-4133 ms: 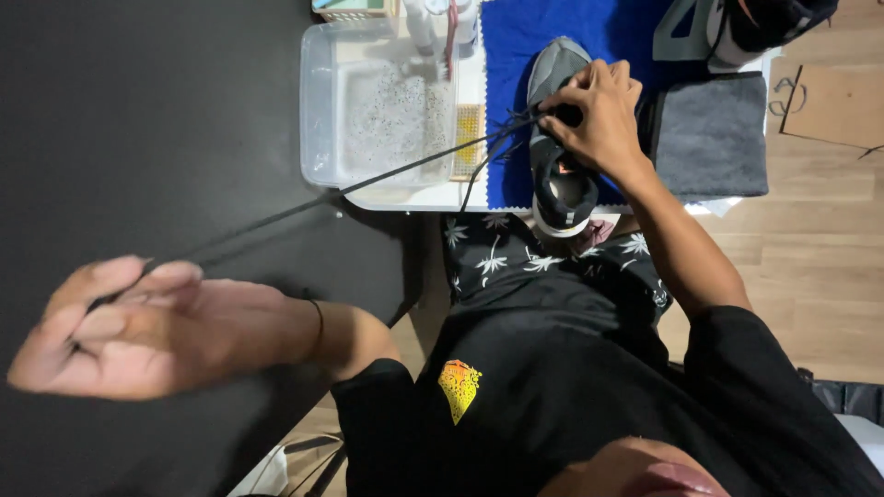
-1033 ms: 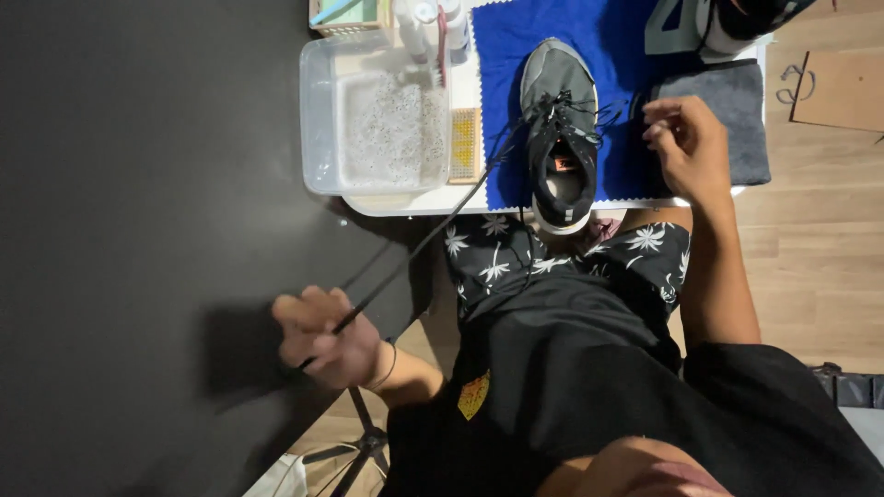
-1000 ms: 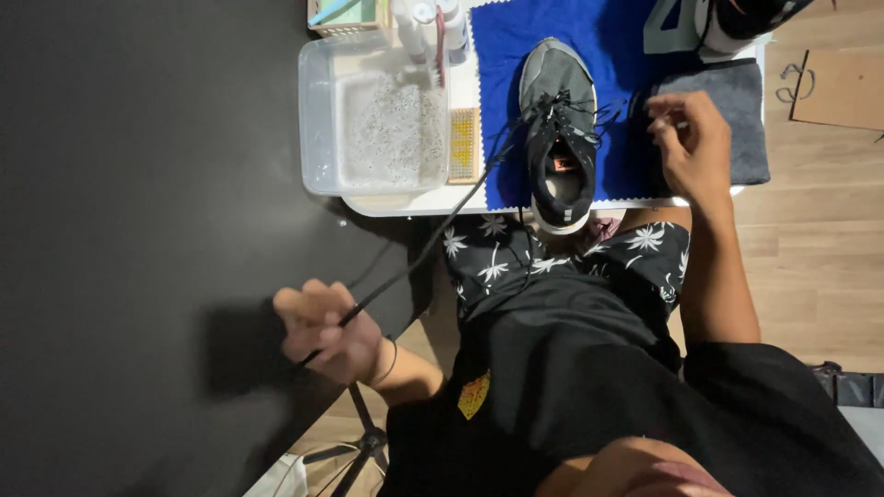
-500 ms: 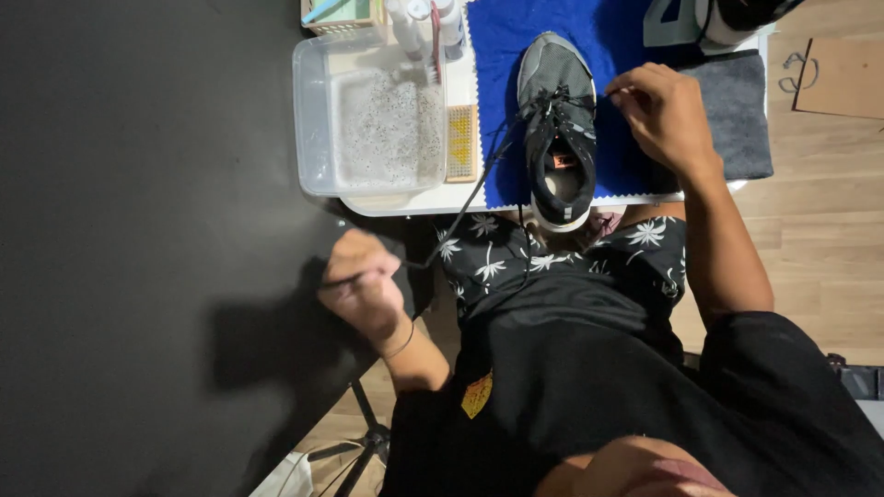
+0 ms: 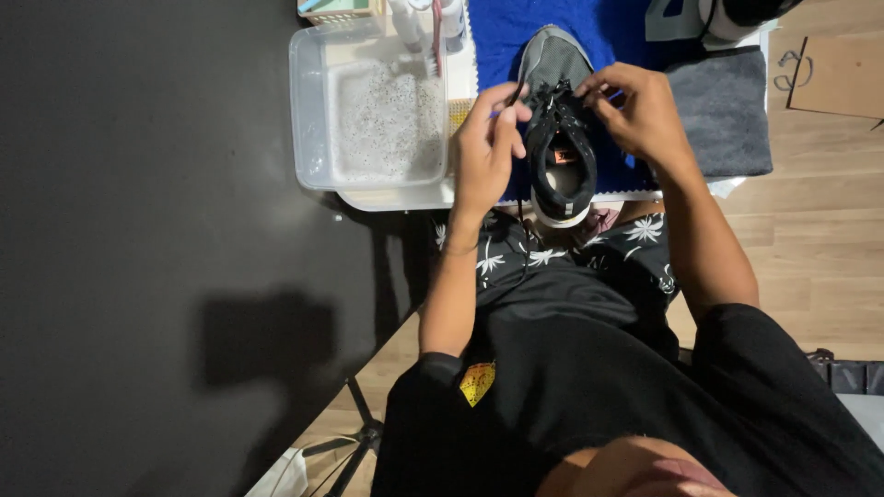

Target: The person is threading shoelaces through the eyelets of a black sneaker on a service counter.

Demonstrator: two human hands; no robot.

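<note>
Both hands at the grey mesh sneaker (image 5: 557, 120), upper centre: left hand (image 5: 486, 147) and right hand (image 5: 640, 110) pinching its black laces (image 5: 552, 97). Clear plastic tub (image 5: 368, 110) at left, holding whitish speckled granules (image 5: 387, 124).

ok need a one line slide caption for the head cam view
Both hands, left hand and right hand, work the black lace of a grey shoe on a blue mat.

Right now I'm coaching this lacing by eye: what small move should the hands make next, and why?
Probably a short, even pull outward on the lace. Both hands are at the dark shoe on the blue cloth: the left hand pinches the black lace beside the eyelets and the right hand has its fingertips on the crossings, which look bunched, not flat.
</note>
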